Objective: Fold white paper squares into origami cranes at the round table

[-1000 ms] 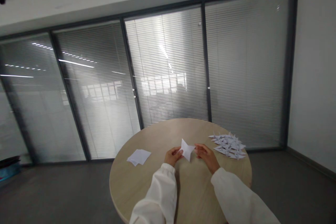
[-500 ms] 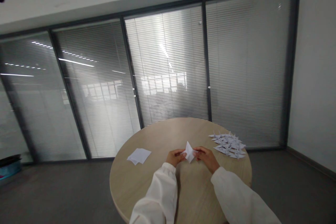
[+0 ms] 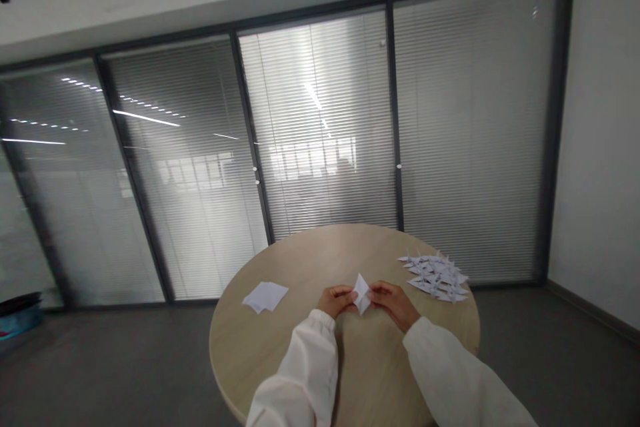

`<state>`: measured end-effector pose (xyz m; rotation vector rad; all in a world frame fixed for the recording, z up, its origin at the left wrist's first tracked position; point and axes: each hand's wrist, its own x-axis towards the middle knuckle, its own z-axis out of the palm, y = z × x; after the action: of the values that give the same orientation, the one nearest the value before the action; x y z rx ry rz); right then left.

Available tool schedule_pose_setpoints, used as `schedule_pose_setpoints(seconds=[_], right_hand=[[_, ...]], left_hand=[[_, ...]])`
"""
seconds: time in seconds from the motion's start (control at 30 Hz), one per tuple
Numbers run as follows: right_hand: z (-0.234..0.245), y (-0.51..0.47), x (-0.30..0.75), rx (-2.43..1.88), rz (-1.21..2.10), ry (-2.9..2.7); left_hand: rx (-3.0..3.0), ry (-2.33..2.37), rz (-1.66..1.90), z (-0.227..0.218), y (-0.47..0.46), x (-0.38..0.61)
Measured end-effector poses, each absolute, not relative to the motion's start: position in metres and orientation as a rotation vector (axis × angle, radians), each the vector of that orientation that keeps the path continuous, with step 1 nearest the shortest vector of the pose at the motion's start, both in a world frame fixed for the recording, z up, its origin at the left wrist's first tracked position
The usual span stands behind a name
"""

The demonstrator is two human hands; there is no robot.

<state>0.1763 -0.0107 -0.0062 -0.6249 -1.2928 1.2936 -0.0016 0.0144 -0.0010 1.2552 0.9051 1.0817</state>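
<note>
A small folded white paper [image 3: 361,293], diamond-shaped with a point at top and bottom, is held above the middle of the round table. My left hand [image 3: 336,301] pinches its left side between thumb and fingers. On its right side my right hand [image 3: 393,301] grips the paper the same way. To the right lies a heap of folded paper cranes [image 3: 437,276] with thin pointed ends sticking up. Flat white paper sheets [image 3: 267,297] rest on the left part of the table, loosely stacked.
The round wooden table [image 3: 280,360] stands before a glass partition [image 3: 320,127] with blinds and dark frames. A plain wall [image 3: 600,147] closes the right side. At far left a blue bin-like object [image 3: 20,317] sits on the grey floor.
The folded paper has narrowed into a slimmer diamond as its side parts drew in. My fingers have shifted slightly; the cranes and sheets have stayed put.
</note>
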Motion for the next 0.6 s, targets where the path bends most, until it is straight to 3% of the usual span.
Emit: schedule_pose_setpoints(seconds=[0.37, 0.6], right_hand=[[-0.0037, -0.0123, 0.1774, -0.695, 1.270, -1.322], [0.0009, -0.0125, 0.1788, -0.696, 1.025, -1.423]], left_hand=[[1.458, 1.023, 1.139, 0.0072, 0.0090, -0.0003], [1.447, 1.037, 1.090, 0.0093, 0.0069, -0.0015]])
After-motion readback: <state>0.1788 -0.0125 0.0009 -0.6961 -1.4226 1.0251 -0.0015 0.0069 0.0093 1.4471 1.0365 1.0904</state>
